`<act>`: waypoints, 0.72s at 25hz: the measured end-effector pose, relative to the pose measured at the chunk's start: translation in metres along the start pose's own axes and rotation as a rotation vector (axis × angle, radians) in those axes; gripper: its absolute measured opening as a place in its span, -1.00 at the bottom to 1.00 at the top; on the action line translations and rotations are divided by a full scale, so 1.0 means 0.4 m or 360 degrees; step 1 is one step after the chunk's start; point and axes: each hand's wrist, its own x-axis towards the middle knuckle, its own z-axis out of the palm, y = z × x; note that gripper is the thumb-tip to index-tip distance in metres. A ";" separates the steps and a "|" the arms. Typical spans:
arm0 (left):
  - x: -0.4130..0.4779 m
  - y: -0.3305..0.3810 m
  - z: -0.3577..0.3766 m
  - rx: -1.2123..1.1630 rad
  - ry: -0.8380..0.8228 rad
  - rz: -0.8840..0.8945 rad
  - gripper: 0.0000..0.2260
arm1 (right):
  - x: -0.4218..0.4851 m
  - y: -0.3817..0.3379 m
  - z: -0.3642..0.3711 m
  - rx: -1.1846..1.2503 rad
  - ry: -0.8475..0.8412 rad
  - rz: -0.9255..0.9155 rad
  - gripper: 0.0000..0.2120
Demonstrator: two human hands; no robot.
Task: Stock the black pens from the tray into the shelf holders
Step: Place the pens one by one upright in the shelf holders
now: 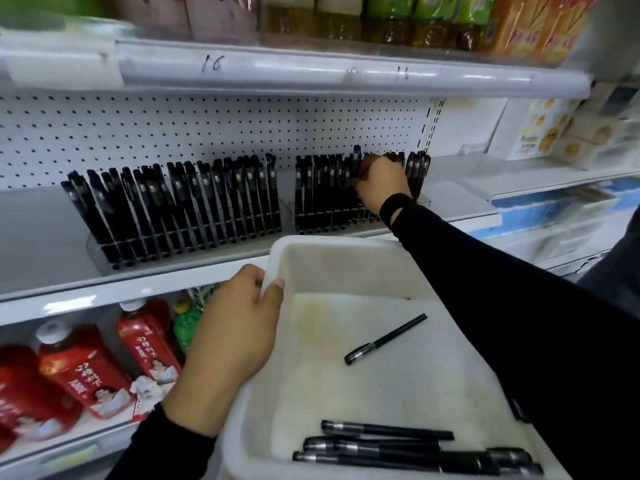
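My left hand (239, 327) grips the left rim of a white tray (346, 258), thumb hooked over the edge. One black pen (386, 339) lies loose in the tray's middle, and several more black pens (388, 448) lie bunched at its near edge. On the shelf stand two clear holders full of upright black pens: the left holder (180, 216) and the right holder (325, 199). My right hand (381, 181) reaches into the right holder and pinches a black pen (356, 161) that stands higher than its neighbours.
White pegboard (207, 133) backs the pen shelf. Red drink bottles (79, 368) and a green bottle (185, 323) fill the shelf below. Packaged snacks (540, 26) sit on the shelf above, and white boxes (540, 133) stand to the right.
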 end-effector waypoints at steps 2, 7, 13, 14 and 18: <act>0.002 0.000 0.002 -0.0001 -0.0002 -0.0005 -0.79 | 0.001 0.008 0.010 -0.0032 -0.0075 0.0078 -0.84; 0.002 -0.001 0.004 -0.0008 0.0001 -0.0003 -0.80 | 0.021 0.002 0.005 0.0028 -0.0158 0.0234 -0.79; 0.002 -0.001 0.003 -0.0012 -0.0002 -0.0008 -0.79 | 0.003 0.012 0.017 -0.0006 -0.0185 0.0298 -0.71; 0.002 -0.001 0.003 -0.0002 -0.0002 -0.0003 -0.79 | -0.001 0.013 0.016 -0.0023 -0.0217 0.0302 -0.71; -0.001 0.000 0.003 -0.0036 -0.0006 0.0005 -0.79 | -0.022 -0.003 -0.026 -0.0085 -0.0249 0.0215 -0.75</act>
